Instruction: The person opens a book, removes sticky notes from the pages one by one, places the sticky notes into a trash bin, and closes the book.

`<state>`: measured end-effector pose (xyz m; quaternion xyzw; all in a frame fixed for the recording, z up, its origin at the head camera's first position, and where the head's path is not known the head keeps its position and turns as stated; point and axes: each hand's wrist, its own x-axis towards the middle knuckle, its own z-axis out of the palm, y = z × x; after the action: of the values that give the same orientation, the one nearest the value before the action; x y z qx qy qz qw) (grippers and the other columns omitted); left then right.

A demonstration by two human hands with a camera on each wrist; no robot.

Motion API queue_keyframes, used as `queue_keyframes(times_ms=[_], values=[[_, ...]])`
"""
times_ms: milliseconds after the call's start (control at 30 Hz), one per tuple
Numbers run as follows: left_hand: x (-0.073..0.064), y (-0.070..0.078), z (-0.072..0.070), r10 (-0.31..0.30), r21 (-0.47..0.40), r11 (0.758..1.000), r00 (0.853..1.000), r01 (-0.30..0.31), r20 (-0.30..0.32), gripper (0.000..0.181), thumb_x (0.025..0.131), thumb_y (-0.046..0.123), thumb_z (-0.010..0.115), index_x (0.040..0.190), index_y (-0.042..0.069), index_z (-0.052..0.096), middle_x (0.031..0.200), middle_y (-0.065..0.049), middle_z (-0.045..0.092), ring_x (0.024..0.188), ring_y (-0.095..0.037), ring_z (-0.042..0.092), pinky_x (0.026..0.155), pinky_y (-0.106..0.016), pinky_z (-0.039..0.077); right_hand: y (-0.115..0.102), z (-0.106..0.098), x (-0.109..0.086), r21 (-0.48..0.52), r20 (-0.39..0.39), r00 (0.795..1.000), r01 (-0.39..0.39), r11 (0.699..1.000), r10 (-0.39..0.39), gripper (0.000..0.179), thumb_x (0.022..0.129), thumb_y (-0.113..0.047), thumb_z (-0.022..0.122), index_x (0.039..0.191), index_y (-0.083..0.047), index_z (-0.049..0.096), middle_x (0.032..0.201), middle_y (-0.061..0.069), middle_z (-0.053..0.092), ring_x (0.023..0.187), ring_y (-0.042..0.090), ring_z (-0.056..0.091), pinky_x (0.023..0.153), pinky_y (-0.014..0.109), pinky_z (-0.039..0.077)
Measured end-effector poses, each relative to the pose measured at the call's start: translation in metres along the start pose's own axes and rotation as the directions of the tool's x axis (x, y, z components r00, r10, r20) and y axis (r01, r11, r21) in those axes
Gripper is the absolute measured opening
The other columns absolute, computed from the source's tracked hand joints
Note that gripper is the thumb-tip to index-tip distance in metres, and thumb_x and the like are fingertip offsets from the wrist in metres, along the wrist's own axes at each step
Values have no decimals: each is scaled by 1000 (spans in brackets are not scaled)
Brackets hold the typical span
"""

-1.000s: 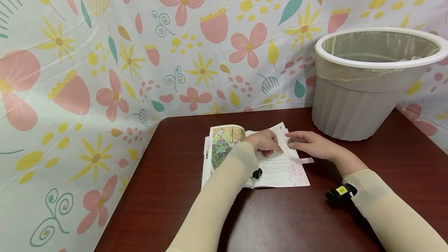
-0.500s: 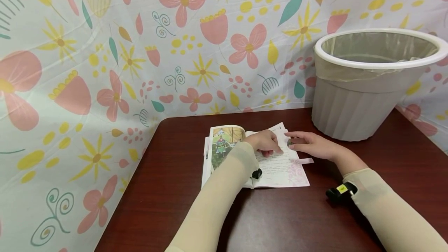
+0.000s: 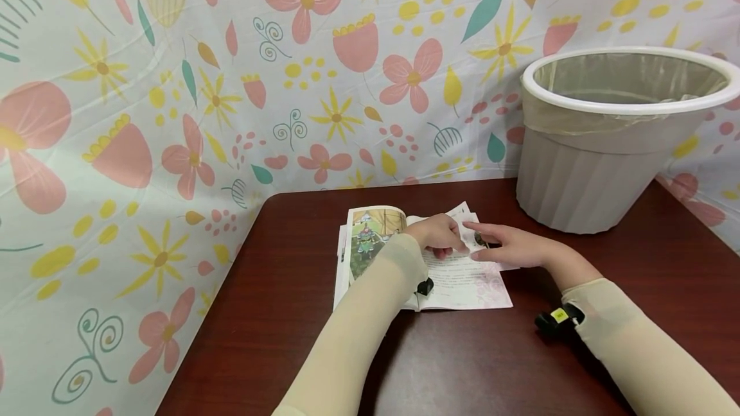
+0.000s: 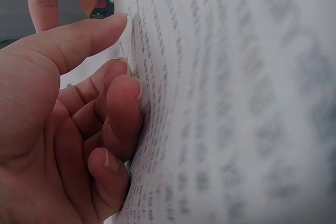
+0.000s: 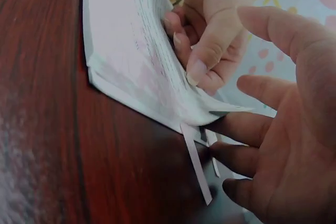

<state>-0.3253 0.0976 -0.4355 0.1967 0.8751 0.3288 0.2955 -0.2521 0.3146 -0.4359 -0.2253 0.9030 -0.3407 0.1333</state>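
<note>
An open book [image 3: 471, 300] lies on the table, with a coloured picture on its left page and printed text on the right page [image 3: 457, 281]. My left hand [image 3: 436, 234] reaches across the middle and holds the right page between its thumb and curled fingertips. In the right wrist view, the page's outer corner [image 5: 202, 114] curves up off those beneath. Beside that edge is my right hand [image 3: 511, 246], its fingers spread and the thumb apart; some fingertips [image 5: 226, 124] overlap the raised corner. A dark patterned patch [image 4: 102, 8] shows between the right fingers in the left wrist view.
A pale paper strip [image 5: 197, 166] sticks out from the book's right side. At the back right of the dark red table [image 3: 277, 287] stands a large grey bin [image 3: 578, 172] with a plastic liner. Flower-patterned cloth [image 3: 370, 114] hangs behind.
My right hand has moved slightly left over the page's edge, and its thumb and fingers have spread further apart. The left hand and the book stay in place.
</note>
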Motion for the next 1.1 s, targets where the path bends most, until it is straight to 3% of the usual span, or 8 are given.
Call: queue_keyframes(times_ms=[267, 533, 733, 1100], values=[[-3, 1, -1, 14, 1, 1000, 1000, -14, 10, 27, 89, 29, 81, 78, 14, 61, 62, -1, 60, 51, -15, 58, 51, -28, 40, -4, 2, 2, 15, 26, 999, 32, 999, -32, 79, 97, -43, 70, 163, -20, 31, 164, 20, 36, 147, 48, 40, 113, 64, 38], [-4, 2, -3, 20, 11, 1000, 999, -20, 28, 13, 89, 31, 80, 91, 21, 72, 61, -2, 60, 51, -15, 57, 51, -28, 41, -7, 8, 6, -16, 24, 998, 58, 998, -58, 81, 95, -46, 71, 162, -20, 33, 167, 13, 34, 152, 39, 32, 115, 62, 35], [-7, 3, -3, 17, -6, 1000, 1000, -17, 21, 16, 88, 32, 80, 95, 20, 72, 63, -3, 61, 52, -16, 58, 53, -29, 43, -8, 8, 7, -23, 16, 999, 46, 999, -46, 82, 95, -46, 72, 163, -21, 32, 165, 16, 36, 151, 39, 34, 114, 61, 36], [-4, 0, -4, 38, -25, 999, 998, -37, 52, 16, 89, 32, 79, 89, 17, 73, 64, -5, 60, 53, -18, 57, 52, -30, 42, -20, 8, 7, -135, -9, 1000, 18, 991, -20, 86, 95, -57, 67, 162, -17, 33, 163, 18, 39, 147, 43, 42, 113, 64, 39]])
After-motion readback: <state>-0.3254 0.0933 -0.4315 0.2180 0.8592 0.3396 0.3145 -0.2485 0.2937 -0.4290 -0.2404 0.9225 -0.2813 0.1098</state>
